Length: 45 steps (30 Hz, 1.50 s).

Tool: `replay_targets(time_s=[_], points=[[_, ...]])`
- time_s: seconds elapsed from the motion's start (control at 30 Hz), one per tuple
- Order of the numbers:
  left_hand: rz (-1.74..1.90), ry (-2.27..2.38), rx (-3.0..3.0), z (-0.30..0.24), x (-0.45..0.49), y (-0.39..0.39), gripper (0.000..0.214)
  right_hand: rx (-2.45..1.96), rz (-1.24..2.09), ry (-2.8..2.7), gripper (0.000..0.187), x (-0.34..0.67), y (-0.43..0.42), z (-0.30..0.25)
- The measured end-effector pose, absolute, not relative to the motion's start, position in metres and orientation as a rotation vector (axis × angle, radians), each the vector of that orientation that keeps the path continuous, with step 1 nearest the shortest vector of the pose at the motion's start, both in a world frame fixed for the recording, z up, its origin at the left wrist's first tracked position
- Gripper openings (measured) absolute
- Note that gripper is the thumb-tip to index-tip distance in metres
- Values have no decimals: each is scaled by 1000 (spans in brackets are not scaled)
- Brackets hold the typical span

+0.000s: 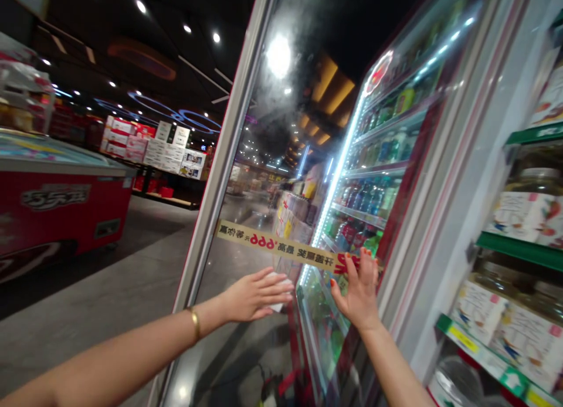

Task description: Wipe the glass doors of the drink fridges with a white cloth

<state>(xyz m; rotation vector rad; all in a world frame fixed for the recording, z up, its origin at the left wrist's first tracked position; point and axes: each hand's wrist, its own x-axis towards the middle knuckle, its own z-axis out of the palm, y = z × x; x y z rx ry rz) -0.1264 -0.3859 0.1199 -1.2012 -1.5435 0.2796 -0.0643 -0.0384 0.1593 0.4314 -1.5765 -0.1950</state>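
An open glass door (253,202) of a display fridge stands tilted across the middle of the view. My left hand (257,294), with a gold bracelet (195,324) at the wrist, lies flat against the glass. Under its fingers is a white cloth or tissue (277,307), mostly covered by the hand. My right hand (363,295) has its fingers spread and appears to touch the glass by the right end of a gold sticker strip (281,247). The strip's red and black lettering is seen reversed. Nothing shows in my right hand.
Lit shelves of bottles (373,190) show in the glass. At right, shelves with green edges (519,248) hold labelled jars (523,213). A red chest freezer (57,207) stands at left, with stacked boxes (167,152) behind it. Grey floor (132,295) lies between.
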Motion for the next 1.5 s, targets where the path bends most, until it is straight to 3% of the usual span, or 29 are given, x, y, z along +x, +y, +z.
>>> replay_targets(time_s=[0.17, 0.3, 0.43, 0.63, 0.73, 0.9, 0.97, 1.07, 1.17, 1.23, 1.4, 1.5], points=[[-123, -1686, -488, 98, -151, -440, 77, 458, -302, -1715, 87, -66, -52, 141], [6, -1692, -698, 51, -128, -413, 69, 390, -325, -1657, 81, -77, -62, 130], [113, -1641, -915, -6, -106, -435, 54, 379, -343, -1628, 82, -79, -62, 129], [-228, -1793, -399, 34, -141, -440, 92, 363, -360, -1648, 86, -78, -59, 127], [-125, -1785, -604, 21, -129, -417, 82, 373, -356, -1650, 87, -77, -58, 127], [60, -1645, -965, -46, -93, -437, 52, 364, -362, -1642, 86, -77, -59, 127], [-9, -1652, -859, -35, -98, -450, 61, 362, -367, -1643, 86, -76, -59, 127], [-196, -1732, -555, 36, -120, -440, 86, 352, -375, -1635, 85, -76, -60, 128], [-322, -1789, -357, 105, -134, -395, 84, 342, -377, -1637, 86, -76, -60, 128], [-257, -1783, -465, 112, -129, -362, 82, 350, -378, -1646, 86, -76, -60, 128], [56, -1570, -996, 6, -87, -344, 48, 365, -362, -1624, 85, -75, -60, 129], [47, -1536, -939, -25, -84, -381, 44, 357, -347, -1643, 84, -75, -61, 128]])
